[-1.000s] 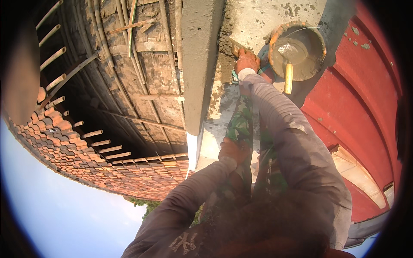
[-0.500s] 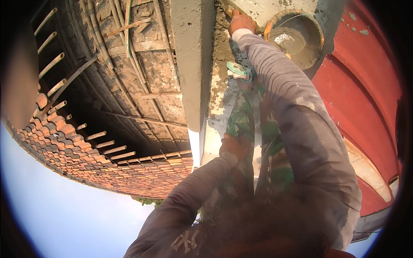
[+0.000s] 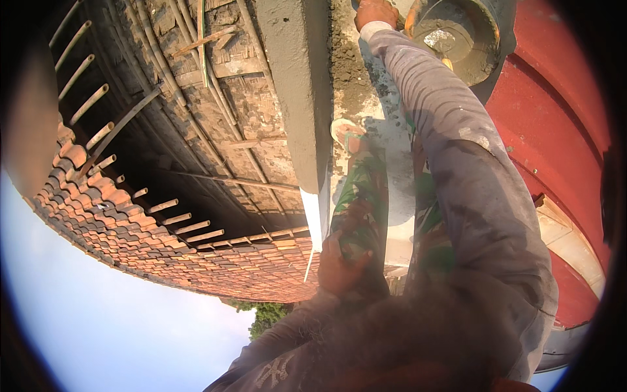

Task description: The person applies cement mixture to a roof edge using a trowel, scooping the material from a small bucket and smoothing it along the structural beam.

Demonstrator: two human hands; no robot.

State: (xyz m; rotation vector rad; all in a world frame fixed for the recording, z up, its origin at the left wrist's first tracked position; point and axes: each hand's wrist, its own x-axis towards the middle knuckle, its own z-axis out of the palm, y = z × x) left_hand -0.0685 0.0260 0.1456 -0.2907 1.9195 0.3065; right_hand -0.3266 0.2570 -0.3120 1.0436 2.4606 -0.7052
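Note:
My right hand is at the top edge of the view, closed round a tool. An earlier frame shows a tan, handle-like end at that hand; the tool's head is out of sight. Rough wet mortar lies along the ledge beside a grey plastered wall. Just right of that hand stands a bucket with wet grey mortar in it. My left hand rests on my camouflage trouser leg, fingers apart and holding nothing. My left foot, blurred, is on the ledge.
A red curved metal roof drops away on the right. Left of the plastered wall are a woven bamboo wall with poles, a dark gap, and an orange tiled roof. The ledge under me is narrow.
My right hand has gone farther forward, to the view's top edge. The left hand has slid back up my leg toward me. My left foot has shifted, and the whole view has tilted.

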